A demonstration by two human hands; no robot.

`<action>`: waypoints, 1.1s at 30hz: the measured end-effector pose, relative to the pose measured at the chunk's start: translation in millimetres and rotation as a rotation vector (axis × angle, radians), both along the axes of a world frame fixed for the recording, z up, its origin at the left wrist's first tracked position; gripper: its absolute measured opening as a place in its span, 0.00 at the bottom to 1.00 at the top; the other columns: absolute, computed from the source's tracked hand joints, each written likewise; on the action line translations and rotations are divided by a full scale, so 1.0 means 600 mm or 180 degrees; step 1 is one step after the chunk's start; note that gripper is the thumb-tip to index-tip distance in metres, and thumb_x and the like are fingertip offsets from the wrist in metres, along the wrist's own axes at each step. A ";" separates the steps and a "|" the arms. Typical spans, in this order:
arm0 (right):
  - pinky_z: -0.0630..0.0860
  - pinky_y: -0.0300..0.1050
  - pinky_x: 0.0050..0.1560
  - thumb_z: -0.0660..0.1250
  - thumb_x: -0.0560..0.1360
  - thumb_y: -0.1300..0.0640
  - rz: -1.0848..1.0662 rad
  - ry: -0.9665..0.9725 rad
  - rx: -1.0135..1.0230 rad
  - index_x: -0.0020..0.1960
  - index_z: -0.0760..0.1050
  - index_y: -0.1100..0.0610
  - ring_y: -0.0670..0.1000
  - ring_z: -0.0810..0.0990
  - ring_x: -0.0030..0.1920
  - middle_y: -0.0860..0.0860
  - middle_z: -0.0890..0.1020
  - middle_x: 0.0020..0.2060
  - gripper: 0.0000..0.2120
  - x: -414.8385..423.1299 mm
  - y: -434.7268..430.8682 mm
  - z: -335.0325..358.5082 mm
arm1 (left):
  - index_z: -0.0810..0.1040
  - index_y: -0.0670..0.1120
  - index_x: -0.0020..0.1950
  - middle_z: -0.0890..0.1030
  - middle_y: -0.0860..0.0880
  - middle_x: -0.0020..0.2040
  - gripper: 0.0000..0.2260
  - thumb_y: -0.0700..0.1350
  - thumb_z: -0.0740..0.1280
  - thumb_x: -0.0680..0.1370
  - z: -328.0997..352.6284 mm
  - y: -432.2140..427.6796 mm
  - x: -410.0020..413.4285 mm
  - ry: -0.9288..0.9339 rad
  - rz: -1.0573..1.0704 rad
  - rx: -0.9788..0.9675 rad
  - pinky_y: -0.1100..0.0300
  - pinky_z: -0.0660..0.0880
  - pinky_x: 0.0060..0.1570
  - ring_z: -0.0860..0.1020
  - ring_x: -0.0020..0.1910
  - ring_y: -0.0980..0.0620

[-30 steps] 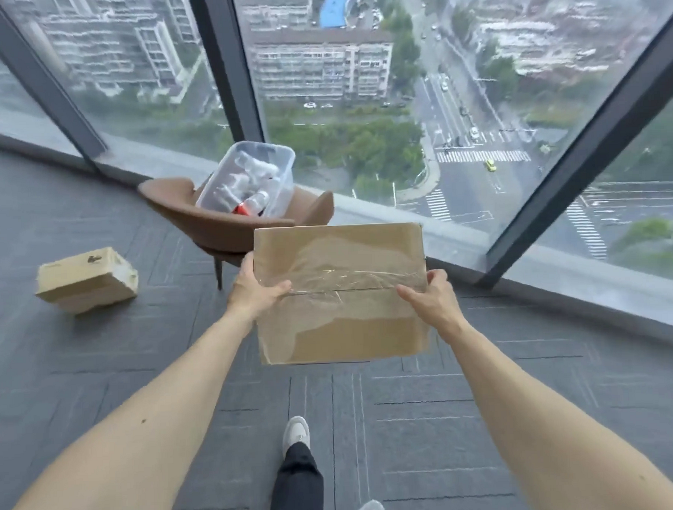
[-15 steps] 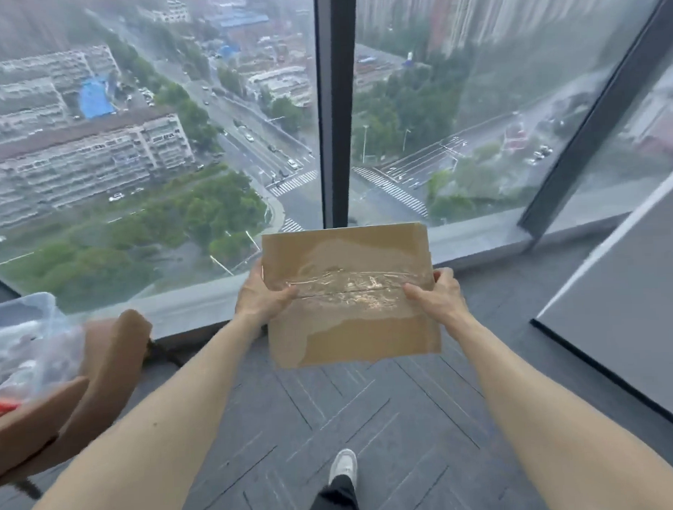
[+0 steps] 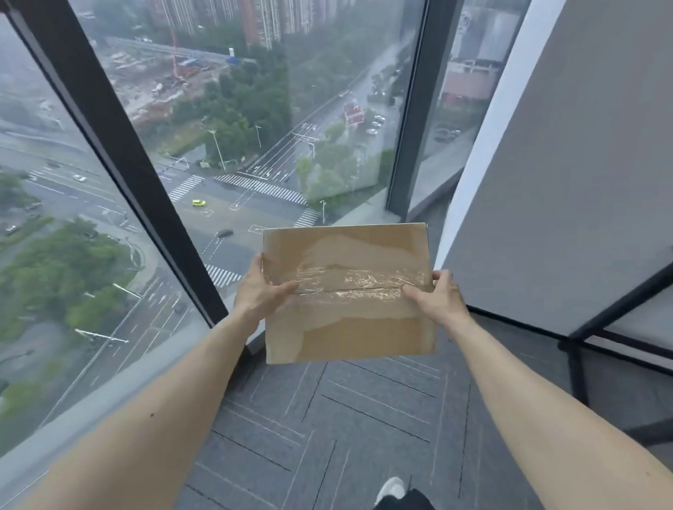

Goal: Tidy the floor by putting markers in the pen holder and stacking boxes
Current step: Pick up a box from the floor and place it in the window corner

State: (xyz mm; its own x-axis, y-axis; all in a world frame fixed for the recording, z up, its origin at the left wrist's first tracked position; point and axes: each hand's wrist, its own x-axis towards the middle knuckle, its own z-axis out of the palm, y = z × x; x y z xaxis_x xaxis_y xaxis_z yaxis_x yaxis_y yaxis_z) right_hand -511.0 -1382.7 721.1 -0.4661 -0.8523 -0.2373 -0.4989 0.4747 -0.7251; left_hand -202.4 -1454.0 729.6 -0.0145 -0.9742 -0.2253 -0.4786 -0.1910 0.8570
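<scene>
A flat brown cardboard box [image 3: 349, 327] with clear tape across its middle seam is held up in front of me at chest height, above the grey carpet. My left hand [image 3: 258, 292] grips its left edge, thumb lying on the taped top. My right hand [image 3: 435, 297] grips its right edge the same way. No markers, pen holder or other boxes are in view.
Floor-to-ceiling glass with black mullions [image 3: 126, 178] runs along the left and ahead, meeting a grey wall [image 3: 576, 162] on the right. A black metal furniture frame [image 3: 604, 321] stands at the right edge. Grey carpet tiles [image 3: 333, 438] lie below, my shoe [image 3: 391, 489] on them.
My view has swung to the right: the brown chair with the plastic bin and the other box on the floor have left the frame, and the corner wall and black frame have come in. The box stays in both hands.
</scene>
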 end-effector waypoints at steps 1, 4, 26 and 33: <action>0.71 0.47 0.52 0.72 0.71 0.44 -0.0051 -0.0017 0.0011 0.67 0.64 0.60 0.56 0.73 0.61 0.56 0.73 0.62 0.34 -0.018 -0.017 -0.006 | 0.64 0.52 0.74 0.80 0.50 0.62 0.40 0.50 0.80 0.68 -0.004 -0.026 -0.020 -0.0005 -0.0069 0.0018 0.46 0.74 0.64 0.79 0.59 0.47; 0.69 0.45 0.51 0.72 0.71 0.44 -0.0122 -0.0042 0.0043 0.67 0.64 0.60 0.56 0.73 0.61 0.56 0.73 0.62 0.33 -0.070 -0.081 -0.027 | 0.64 0.52 0.74 0.81 0.50 0.62 0.39 0.49 0.80 0.68 -0.016 -0.105 -0.078 -0.0028 -0.0158 0.0046 0.45 0.76 0.63 0.80 0.58 0.47; 0.73 0.52 0.59 0.71 0.71 0.43 0.0473 -0.0020 0.0624 0.64 0.67 0.58 0.56 0.75 0.60 0.53 0.76 0.59 0.29 -0.377 -0.734 -0.165 | 0.66 0.55 0.70 0.81 0.54 0.58 0.34 0.49 0.79 0.69 -0.175 -0.655 -0.353 0.0016 0.0439 0.0638 0.45 0.77 0.59 0.80 0.57 0.48; 0.76 0.56 0.59 0.72 0.70 0.42 0.0790 -0.0122 0.0945 0.59 0.69 0.55 0.54 0.78 0.57 0.51 0.78 0.55 0.26 -0.428 -0.930 -0.230 | 0.68 0.57 0.66 0.79 0.55 0.54 0.29 0.47 0.78 0.70 -0.254 -0.796 -0.404 0.0042 0.0718 0.0826 0.55 0.73 0.53 0.78 0.55 0.48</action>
State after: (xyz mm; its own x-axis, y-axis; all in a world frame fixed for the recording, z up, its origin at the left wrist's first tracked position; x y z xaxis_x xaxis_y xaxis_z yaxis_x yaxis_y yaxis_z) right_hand -767.8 -1940.4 583.4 -0.2403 -0.8296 -0.5040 -0.6001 0.5351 -0.5946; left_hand -445.0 -1931.3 577.1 0.1900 -0.8634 -0.4673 -0.3887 -0.5032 0.7718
